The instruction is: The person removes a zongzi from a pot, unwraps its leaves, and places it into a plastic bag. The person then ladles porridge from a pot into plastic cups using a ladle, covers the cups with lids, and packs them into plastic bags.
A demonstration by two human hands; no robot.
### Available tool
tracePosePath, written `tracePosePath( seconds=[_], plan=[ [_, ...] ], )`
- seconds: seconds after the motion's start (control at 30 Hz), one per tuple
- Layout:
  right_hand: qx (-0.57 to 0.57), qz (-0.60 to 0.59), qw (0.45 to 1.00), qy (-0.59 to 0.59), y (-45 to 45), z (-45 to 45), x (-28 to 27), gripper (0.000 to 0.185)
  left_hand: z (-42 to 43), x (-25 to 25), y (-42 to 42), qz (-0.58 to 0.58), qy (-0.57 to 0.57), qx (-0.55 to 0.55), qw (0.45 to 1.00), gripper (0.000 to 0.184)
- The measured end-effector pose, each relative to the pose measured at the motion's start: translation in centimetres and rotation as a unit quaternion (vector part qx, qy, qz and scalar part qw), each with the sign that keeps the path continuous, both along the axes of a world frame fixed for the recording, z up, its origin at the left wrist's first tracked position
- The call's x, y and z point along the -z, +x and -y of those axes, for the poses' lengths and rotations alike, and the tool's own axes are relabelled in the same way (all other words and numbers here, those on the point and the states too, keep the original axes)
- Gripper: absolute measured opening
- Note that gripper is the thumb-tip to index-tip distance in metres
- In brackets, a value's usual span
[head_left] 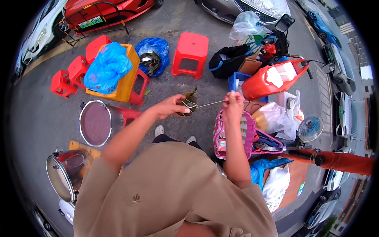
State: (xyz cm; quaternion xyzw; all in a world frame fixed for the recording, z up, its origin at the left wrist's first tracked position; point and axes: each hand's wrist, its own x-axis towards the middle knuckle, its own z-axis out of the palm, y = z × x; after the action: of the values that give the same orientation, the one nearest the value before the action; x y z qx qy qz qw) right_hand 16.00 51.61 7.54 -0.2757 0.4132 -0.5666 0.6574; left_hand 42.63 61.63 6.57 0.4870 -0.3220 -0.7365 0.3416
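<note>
A small dark green leaf-wrapped bundle (189, 103) with pale string wound round it is held in my left hand (173, 106), whose fingers and thumb close on its left side. Leaf tips stick up from its top. From the bundle a taut length of string (211, 104) runs right to my right hand (233, 103). That hand is raised above the pink-edged woven basket (251, 136), its fingers pinched together on the string's end. Both hands are in front of my body, apart from each other.
Red stools (191, 45) stand ahead and left, near a yellow box (132, 59) bearing a blue bag (108, 69). Metal pots (81, 123) are at left. At right are a red bag (256, 83), a blue crate (233, 81), plastic bags (272, 118) and a fan (310, 128).
</note>
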Motion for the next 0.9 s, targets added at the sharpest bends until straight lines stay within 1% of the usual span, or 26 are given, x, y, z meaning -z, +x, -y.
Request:
tracePosePath(
  seconds=[0.03, 0.07, 0.13, 0.17, 0.23, 0.27, 0.3, 0.33, 0.37, 0.4, 0.47, 0.5, 0.53, 0.57, 0.6, 0.63, 0.73, 0.83, 0.9],
  plan=[
    [0.008, 0.011, 1.0, 0.011, -1.0, 0.9, 0.2, 0.009, -0.1, 0.2, 0.5, -0.108, 0.016, 0.008, 0.994, 0.075],
    [0.008, 0.025, 0.999, 0.031, -1.8, 1.7, 0.5, 0.008, -0.3, 0.5, 0.9, -0.188, 0.021, 0.011, 0.982, 0.077],
    [0.012, 0.052, 0.996, 0.073, -2.8, 2.8, 1.2, 0.008, -0.8, 0.4, 1.5, -0.345, 0.032, 0.021, 0.938, 0.08],
    [0.01, 0.059, 0.996, 0.072, -3.3, 3.5, 2.2, 0.007, -0.5, 0.9, 2.0, -0.355, 0.03, 0.065, 0.932, 0.089],
    [0.01, 0.073, 0.994, 0.084, -3.5, 4.5, 3.9, 0.007, -0.2, 0.2, 2.1, -0.233, -0.009, 0.133, 0.963, 0.095],
    [0.014, 0.08, 0.993, 0.083, -3.9, 5.4, 4.1, 0.007, 0.4, -0.5, 2.1, -0.17, -0.036, 0.17, 0.97, 0.097],
    [0.042, 0.071, 0.993, 0.082, -3.4, 5.5, 3.1, 0.007, 1.1, -1.4, 2.3, -0.072, -0.057, 0.25, 0.964, 0.103],
    [0.03, 0.086, 0.994, 0.06, -3.5, 5.9, 2.8, 0.008, 1.7, -2.2, 2.1, 0.019, -0.043, 0.287, 0.957, 0.103],
    [0.043, 0.077, 0.995, 0.053, -3.6, 5.8, 2.5, 0.008, 1.9, -2.9, 1.9, 0.111, -0.031, 0.318, 0.941, 0.102],
    [0.053, 0.071, 0.995, 0.045, -2.7, 5.5, 1.0, 0.008, 2.0, -3.2, 2.1, 0.205, -0.021, 0.34, 0.918, 0.101],
    [0.059, 0.026, 0.998, 0.016, -1.9, 4.7, -0.2, 0.008, 2.0, -1.1, 2.9, 0.216, 0.023, 0.249, 0.944, 0.093],
    [0.064, 0.024, 0.998, 0.002, -1.7, 4.4, -0.4, 0.01, 2.0, 0.4, 3.7, 0.221, 0.046, 0.2, 0.953, 0.089],
    [0.08, 0.028, 0.996, 0.005, -1.9, 4.1, -0.4, 0.01, 1.9, 2.2, 4.9, 0.109, 0.071, 0.149, 0.98, 0.084],
    [0.097, 0.031, 0.995, 0.009, -2.2, 3.8, -0.3, 0.01, 1.7, 4.2, 6.4, -0.006, 0.098, 0.098, 0.99, 0.08],
    [0.114, 0.035, 0.993, 0.013, -2.6, 3.6, -0.4, 0.01, 1.4, 5.6, 7.7, -0.121, 0.123, 0.045, 0.984, 0.076],
    [0.136, 0.039, 0.99, 0.013, -3.1, 3.6, -0.7, 0.011, 0.9, 6.3, 8.5, -0.221, 0.13, 0.005, 0.967, 0.066],
    [0.168, 0.049, 0.985, 0.006, -6.2, 4.4, 0.8, 0.011, -0.3, 5.8, 10.6, -0.267, 0.08, -0.028, 0.96, 0.07],
    [0.18, 0.063, 0.982, 0.005, -7.6, 4.9, 1.2, 0.013, 0.7, 3.9, 13.8, -0.245, 0.058, 0.165, 0.954, 0.083],
    [0.194, 0.063, 0.979, 0.018, -8.0, 5.5, 1.8, 0.013, 2.0, 3.4, 14.9, -0.146, -0.013, 0.288, 0.946, 0.091]
  ],
)
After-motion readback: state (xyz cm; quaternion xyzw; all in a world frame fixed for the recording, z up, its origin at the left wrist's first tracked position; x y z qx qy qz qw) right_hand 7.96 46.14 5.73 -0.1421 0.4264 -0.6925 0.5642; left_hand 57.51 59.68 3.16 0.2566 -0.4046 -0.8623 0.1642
